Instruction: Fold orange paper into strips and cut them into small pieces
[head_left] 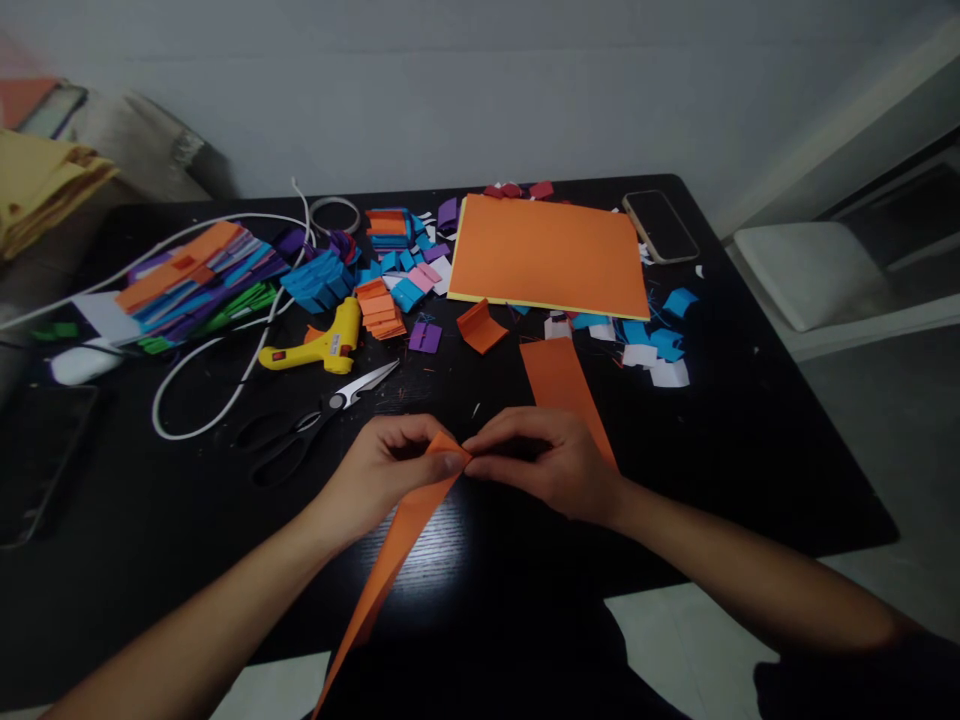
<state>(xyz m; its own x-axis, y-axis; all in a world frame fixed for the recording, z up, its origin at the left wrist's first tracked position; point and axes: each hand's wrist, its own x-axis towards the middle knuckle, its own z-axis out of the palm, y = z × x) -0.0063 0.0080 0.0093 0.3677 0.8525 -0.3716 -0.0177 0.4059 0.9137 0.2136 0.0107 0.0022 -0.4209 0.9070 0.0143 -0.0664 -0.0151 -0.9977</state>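
Note:
Both hands meet at the upper end of a long orange paper strip (pixel 401 543) above the table's front part. My left hand (pixel 382 475) pinches the strip between thumb and fingers near that end. At its tip, the thumb and fingertips of my right hand (pixel 551 462) press together on the paper. The strip hangs down towards the bottom edge of the view. A second orange strip (pixel 566 385) lies flat behind my right hand and is partly covered by it. Black-handled scissors (pixel 334 405), blades apart, lie left of the hands.
A yellow glue gun (pixel 322 345) with a white cable lies behind the scissors. Stacks of coloured paper (pixel 202 275) are at the left. Orange sheets (pixel 551 255) and a phone (pixel 660 227) lie at the back right, near small paper pieces. Another dark device (pixel 45 460) sits far left.

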